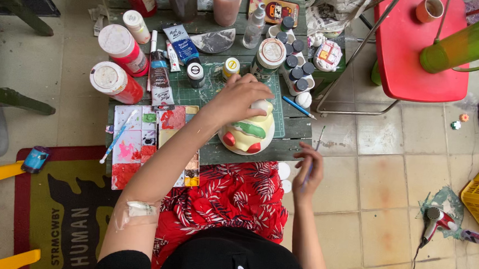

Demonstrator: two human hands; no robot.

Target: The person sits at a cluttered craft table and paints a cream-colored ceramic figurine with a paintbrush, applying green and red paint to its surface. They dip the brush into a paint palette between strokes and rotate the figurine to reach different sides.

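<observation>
While your left hand [241, 96] grips the top of the ceramic figurine [249, 130] on the green cutting mat [197, 93], red and green areas are done; cream body is unpainted. Right hand [308, 167], right of the figurine, pinches a thin brush [313, 155]. Paint palette [139, 139] sits to its left.

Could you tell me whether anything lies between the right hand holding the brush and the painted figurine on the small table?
Nothing visible does. The right hand hangs just off the green wooden table's front edge, with only bare table boards between it and the cream, green and red ceramic figurine. The left hand already rests on the figurine's top.
</observation>
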